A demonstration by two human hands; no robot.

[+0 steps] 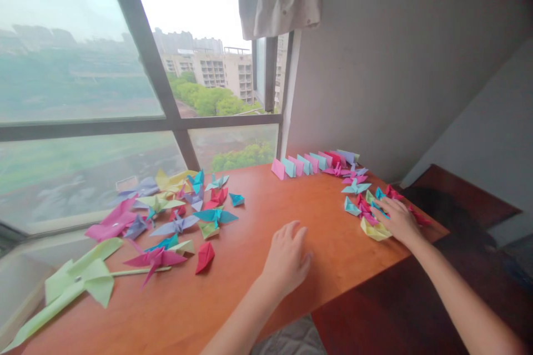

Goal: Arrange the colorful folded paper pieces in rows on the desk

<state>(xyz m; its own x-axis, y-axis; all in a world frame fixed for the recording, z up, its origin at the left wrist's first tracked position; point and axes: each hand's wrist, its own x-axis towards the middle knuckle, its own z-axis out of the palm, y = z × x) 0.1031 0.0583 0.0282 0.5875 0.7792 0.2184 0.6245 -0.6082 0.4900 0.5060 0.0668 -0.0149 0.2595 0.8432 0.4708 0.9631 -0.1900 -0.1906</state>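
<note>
My left hand (287,258) hovers over the middle of the tabletop, fingers loosely bent and apart, with nothing in it. Nearest to it on the left lies a small red folded paper boat (205,258). At the right end, my right hand (397,219) reaches down among small paper boats, its fingertips closed on a blue paper boat (378,209); the thumb is hidden. Around these fingers sit a yellow paper boat (375,229), a light blue one (352,207), and several magenta, green and red ones, partly covered by the hand.
On the left of the wooden table (250,288) lie a mixed pile of paper cranes (156,258) and boats, a pale green pinwheel (79,280) and a pink one (114,222). Folded cards (295,165) stand in a row at the back, near more cranes (356,186). A window (179,122) borders the table.
</note>
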